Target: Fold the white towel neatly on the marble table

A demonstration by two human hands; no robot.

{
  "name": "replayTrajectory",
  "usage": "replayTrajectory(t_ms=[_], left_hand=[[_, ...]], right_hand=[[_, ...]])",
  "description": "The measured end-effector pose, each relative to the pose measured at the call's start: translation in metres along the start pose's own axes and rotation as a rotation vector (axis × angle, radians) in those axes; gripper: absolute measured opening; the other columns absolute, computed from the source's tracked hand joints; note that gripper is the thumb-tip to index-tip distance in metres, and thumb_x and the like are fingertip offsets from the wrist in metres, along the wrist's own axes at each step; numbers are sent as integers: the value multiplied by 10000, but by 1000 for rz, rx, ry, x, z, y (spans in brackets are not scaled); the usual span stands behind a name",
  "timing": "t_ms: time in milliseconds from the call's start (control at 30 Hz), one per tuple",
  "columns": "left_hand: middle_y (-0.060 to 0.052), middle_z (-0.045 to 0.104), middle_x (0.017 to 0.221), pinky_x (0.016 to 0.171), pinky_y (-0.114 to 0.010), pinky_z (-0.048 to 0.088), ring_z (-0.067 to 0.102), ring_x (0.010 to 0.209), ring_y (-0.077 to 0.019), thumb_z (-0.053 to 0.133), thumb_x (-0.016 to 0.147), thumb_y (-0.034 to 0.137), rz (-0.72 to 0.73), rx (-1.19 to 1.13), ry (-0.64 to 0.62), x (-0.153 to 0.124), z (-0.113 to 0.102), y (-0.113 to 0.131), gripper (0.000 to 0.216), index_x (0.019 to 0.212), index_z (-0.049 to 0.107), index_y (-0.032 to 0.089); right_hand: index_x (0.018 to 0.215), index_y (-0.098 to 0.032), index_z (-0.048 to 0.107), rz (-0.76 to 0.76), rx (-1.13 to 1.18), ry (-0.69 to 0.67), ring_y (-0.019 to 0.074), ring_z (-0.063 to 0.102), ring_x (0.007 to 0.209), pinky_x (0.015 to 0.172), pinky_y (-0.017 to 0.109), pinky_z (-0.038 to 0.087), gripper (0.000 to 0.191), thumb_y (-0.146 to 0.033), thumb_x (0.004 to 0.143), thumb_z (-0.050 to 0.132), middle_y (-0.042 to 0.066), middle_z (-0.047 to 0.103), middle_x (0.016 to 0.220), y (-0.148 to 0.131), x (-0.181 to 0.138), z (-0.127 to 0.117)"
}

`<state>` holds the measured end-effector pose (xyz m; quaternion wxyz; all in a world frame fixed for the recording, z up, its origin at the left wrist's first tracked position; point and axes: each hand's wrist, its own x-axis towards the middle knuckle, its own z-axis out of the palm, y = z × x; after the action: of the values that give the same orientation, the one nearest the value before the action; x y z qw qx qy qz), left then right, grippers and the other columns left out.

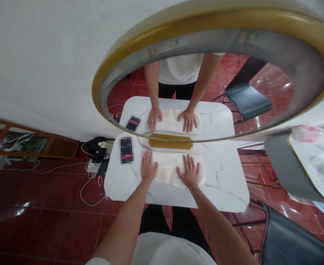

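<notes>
A folded white towel (169, 167) lies flat on a white marble-patterned table (224, 173). My left hand (148, 167) rests palm down on its left end, fingers stretched out and pointing away from me. On the towel's right part my right hand (190, 171) presses flat, with its fingers spread and the thumb turned inward. Between the two hands the cloth's middle is bare. Neither hand grips anything. The mirror above the table repeats both hands and the towel.
A large round gold-framed mirror (200, 92) stands on a gold base (171, 141) at the table's back. A blurred dark item (126, 150) lies at the left. Black chairs (289, 232) and a side table (311, 162) are to the right. Cables (88, 200) trail on the red tiled floor.
</notes>
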<state>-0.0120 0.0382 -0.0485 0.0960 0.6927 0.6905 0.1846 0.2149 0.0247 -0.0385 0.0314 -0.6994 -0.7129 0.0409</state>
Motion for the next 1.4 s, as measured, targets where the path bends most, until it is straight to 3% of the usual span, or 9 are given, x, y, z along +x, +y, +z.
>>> replayTrajectory(t_ms=[333, 633, 967, 1400], left_hand=[[-78, 153, 1512, 1110, -483, 216, 119, 1387, -257, 418, 868, 244, 21, -6, -8, -57, -18, -11, 641, 1445, 150, 166], [-76, 166, 1511, 1105, -486, 229, 125, 1386, -261, 411, 874, 247, -2, -6, -10, -98, -32, -32, 638, 1449, 143, 180], [-69, 165, 1511, 1108, -474, 239, 147, 1381, -263, 418, 870, 257, 9, 47, -14, -111, -47, -71, 660, 1453, 118, 184], [-60, 126, 1521, 1113, -486, 214, 119, 1387, -265, 414, 876, 255, -16, 55, -26, -109, -73, -134, 652, 1453, 115, 191]], right_hand=[[1452, -219, 10, -53, 3, -35, 235, 82, 1384, 1088, 526, 49, 714, -477, 871, 333, 46, 107, 1518, -6, -48, 1], [1454, -221, 36, -66, 42, -34, 247, 93, 1383, 1081, 547, 40, 711, -462, 861, 344, 50, 128, 1513, -31, -81, 3], [1455, -211, 5, -85, 75, -55, 271, 58, 1385, 1078, 557, 28, 746, -472, 853, 359, 60, 110, 1513, -71, -90, 6], [1452, -195, 78, -118, 89, -132, 256, 0, 1388, 1080, 548, -13, 733, -552, 858, 315, 55, 91, 1514, -133, -83, 13]])
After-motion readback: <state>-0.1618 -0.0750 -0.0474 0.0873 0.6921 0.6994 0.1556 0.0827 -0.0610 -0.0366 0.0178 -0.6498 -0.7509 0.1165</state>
